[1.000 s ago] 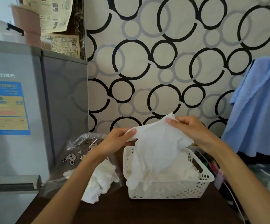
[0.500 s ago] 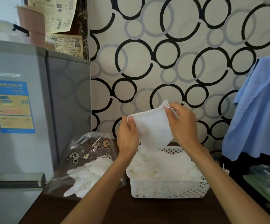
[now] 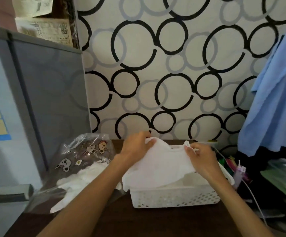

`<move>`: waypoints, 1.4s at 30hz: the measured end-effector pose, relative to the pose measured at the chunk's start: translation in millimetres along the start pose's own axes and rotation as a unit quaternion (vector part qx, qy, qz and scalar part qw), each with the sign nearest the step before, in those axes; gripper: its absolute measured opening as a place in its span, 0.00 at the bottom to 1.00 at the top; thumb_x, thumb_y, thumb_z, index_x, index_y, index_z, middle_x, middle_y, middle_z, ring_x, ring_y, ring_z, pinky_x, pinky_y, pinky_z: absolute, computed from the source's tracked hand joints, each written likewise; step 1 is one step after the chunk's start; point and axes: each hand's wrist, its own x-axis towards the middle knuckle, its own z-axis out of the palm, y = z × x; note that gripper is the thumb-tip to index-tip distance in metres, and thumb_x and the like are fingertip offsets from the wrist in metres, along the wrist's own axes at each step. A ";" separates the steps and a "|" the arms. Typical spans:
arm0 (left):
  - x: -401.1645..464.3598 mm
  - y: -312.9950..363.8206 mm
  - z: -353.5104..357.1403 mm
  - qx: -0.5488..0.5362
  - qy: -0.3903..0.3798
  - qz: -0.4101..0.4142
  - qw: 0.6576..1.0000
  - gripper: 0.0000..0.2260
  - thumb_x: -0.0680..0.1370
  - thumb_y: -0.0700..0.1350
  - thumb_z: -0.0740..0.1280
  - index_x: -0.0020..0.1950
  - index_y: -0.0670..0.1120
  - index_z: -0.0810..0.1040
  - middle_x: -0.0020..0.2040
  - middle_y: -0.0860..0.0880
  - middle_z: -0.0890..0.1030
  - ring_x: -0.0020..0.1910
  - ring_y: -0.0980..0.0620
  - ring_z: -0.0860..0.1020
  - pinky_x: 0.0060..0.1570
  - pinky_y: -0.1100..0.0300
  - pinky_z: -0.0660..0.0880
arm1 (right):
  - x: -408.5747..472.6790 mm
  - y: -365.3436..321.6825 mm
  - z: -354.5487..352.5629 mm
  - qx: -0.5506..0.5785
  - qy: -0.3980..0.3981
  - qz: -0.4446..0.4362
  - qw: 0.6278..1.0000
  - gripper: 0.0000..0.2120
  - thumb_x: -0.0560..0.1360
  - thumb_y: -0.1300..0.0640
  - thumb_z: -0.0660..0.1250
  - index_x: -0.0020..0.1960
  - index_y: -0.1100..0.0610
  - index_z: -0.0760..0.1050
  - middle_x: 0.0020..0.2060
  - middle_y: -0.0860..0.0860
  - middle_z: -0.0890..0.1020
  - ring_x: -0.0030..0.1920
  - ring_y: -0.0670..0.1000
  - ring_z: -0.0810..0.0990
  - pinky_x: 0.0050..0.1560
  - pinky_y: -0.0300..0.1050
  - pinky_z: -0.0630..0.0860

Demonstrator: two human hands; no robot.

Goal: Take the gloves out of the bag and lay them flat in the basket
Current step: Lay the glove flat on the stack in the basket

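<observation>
Glove (image 3: 162, 164) pinched by both hands' fingers over basket (image 3: 174, 196) – dark table (image 3: 138, 219), prob. wood.

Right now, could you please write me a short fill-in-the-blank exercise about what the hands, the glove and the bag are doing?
1. Both the left hand and the right hand hold a white glove over the ____.
2. The clear bag lies to the ____ of the white basket.
3. More ____ gloves show inside the bag.
4. A ____ cloth hangs at the right.

Missing words: basket; left; white; blue
</observation>
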 end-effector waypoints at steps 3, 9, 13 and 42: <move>13.9 4.6 21.4 0.024 -0.020 -0.015 0.999 0.13 0.79 0.56 0.62 0.57 0.50 0.78 0.53 0.50 0.80 0.54 0.48 0.77 0.47 0.56 0.69 | 5.7 16.3 -8.7 -0.105 0.020 -0.025 0.994 0.11 0.80 0.52 0.58 0.45 0.54 0.77 0.38 0.49 0.78 0.36 0.44 0.73 0.34 0.38 0.66; 24.9 10.2 37.8 0.124 0.039 0.017 0.991 0.16 0.78 0.61 0.62 0.58 0.52 0.74 0.52 0.51 0.81 0.53 0.50 0.78 0.43 0.60 0.66 | 14.0 24.1 -17.6 -0.244 0.026 -0.014 0.969 0.13 0.80 0.50 0.58 0.57 0.54 0.77 0.52 0.56 0.81 0.52 0.59 0.78 0.45 0.48 0.71; 18.4 10.1 31.7 0.055 0.102 0.035 0.993 0.16 0.79 0.58 0.62 0.62 0.51 0.73 0.56 0.54 0.79 0.56 0.53 0.75 0.46 0.58 0.72 | 14.2 22.7 -17.3 -0.265 -0.007 0.020 0.964 0.15 0.78 0.49 0.61 0.64 0.51 0.71 0.59 0.54 0.78 0.59 0.57 0.76 0.52 0.48 0.72; -61.0 -45.8 -49.0 -0.069 -0.081 0.008 0.994 0.25 0.74 0.68 0.56 0.63 0.54 0.74 0.61 0.55 0.77 0.62 0.53 0.74 0.63 0.51 0.71 | 0.9 11.2 -21.2 -0.273 -0.097 -0.134 0.948 0.17 0.75 0.44 0.66 0.62 0.44 0.73 0.62 0.45 0.74 0.66 0.48 0.67 0.66 0.47 0.62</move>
